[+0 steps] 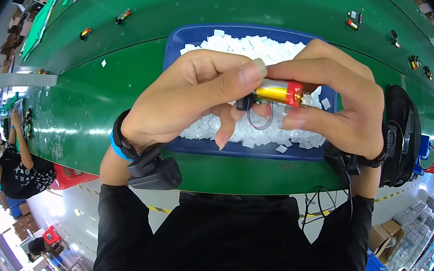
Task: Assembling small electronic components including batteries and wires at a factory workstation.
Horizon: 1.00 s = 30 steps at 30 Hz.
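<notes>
Both hands hold one small cylindrical battery cell point(281, 92), yellow with a red end band and thin looped wires below: the left hand point(194, 98) pinches its left end with thumb and fingers, the right hand point(333, 103) wraps its right end. They hover just above a blue tray point(177, 37) heaped with small white paper squares point(243, 45), hiding much of it. The tray sits on the green tabletop point(103, 96), where similar cells point(122, 15) lie scattered well apart, and a black device point(401, 135) stands just right of the tray.
</notes>
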Available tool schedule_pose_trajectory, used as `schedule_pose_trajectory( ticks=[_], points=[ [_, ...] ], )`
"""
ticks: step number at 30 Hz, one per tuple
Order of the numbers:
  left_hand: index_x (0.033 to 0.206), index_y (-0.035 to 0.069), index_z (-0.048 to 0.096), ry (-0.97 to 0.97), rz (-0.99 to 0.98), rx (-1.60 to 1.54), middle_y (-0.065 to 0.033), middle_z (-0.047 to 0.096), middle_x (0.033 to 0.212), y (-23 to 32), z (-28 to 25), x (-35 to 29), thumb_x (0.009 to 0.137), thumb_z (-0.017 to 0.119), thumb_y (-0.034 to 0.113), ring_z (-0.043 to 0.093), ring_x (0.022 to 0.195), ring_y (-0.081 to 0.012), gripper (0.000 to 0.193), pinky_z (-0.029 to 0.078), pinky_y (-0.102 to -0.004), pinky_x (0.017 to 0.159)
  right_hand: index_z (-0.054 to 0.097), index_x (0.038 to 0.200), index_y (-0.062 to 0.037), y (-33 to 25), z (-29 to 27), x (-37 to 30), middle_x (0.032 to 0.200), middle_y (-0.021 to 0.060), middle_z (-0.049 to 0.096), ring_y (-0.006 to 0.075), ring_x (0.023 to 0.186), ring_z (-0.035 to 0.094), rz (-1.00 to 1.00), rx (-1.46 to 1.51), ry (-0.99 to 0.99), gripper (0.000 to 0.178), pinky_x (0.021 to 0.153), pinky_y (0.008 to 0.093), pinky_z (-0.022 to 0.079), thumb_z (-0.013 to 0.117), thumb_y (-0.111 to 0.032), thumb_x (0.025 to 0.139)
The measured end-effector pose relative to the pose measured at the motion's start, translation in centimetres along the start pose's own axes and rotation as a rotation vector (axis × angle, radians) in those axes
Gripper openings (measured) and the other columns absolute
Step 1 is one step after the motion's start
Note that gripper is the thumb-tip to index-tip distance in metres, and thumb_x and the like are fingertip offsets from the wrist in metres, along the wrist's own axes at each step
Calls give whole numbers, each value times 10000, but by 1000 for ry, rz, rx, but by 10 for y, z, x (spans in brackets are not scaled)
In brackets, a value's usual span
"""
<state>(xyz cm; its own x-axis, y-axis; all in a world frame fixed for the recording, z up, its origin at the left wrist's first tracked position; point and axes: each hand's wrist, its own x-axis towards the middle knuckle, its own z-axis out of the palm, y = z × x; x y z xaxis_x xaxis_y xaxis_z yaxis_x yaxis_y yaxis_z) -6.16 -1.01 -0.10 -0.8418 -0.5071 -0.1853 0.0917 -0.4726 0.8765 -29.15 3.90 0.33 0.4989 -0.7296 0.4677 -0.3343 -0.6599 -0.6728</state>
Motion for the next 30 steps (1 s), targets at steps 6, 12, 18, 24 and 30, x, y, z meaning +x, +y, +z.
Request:
schedule_pose_trajectory(
  ticks=[6, 12, 18, 24, 30],
  points=[
    [1076, -51, 670, 44, 6, 180, -108, 689, 864, 3, 2, -1, 973, 585, 367, 553, 510, -104, 439, 442, -196, 454, 682, 1082, 30, -8, 3, -1, 830, 99, 648, 181, 730, 601, 89, 109, 6, 402, 627, 290, 456, 811, -113, 730],
    [1059, -42, 675, -19, -28, 208, -115, 684, 865, 6, -2, -1, 967, 593, 365, 567, 546, -103, 426, 444, -204, 435, 705, 1016, 37, -4, 7, -2, 806, 105, 640, 181, 719, 595, 69, 55, 14, 342, 626, 291, 446, 815, -110, 728],
    [1073, -48, 650, 22, -121, 4, -122, 654, 849, 5, -1, 4, 979, 545, 422, 564, 619, -98, 490, 475, -238, 422, 680, 1069, 41, -4, 17, -4, 847, 100, 642, 153, 734, 598, 159, 163, 148, 334, 636, 262, 489, 775, -86, 775],
    [1111, -60, 611, -31, -106, -51, -123, 633, 841, 1, -5, 6, 987, 496, 483, 547, 638, -108, 569, 495, -254, 424, 658, 1109, 41, -2, 18, -4, 900, 107, 646, 137, 756, 609, 138, 91, 161, 327, 636, 239, 517, 739, -72, 813],
    [1164, -40, 583, 125, 134, 107, -119, 639, 940, -3, 2, 9, 993, 506, 430, 579, 707, -127, 506, 530, -258, 496, 640, 1113, 63, -10, 19, -4, 936, 108, 651, 116, 690, 606, 289, 154, 296, 297, 599, 231, 501, 708, -80, 863]
  ],
)
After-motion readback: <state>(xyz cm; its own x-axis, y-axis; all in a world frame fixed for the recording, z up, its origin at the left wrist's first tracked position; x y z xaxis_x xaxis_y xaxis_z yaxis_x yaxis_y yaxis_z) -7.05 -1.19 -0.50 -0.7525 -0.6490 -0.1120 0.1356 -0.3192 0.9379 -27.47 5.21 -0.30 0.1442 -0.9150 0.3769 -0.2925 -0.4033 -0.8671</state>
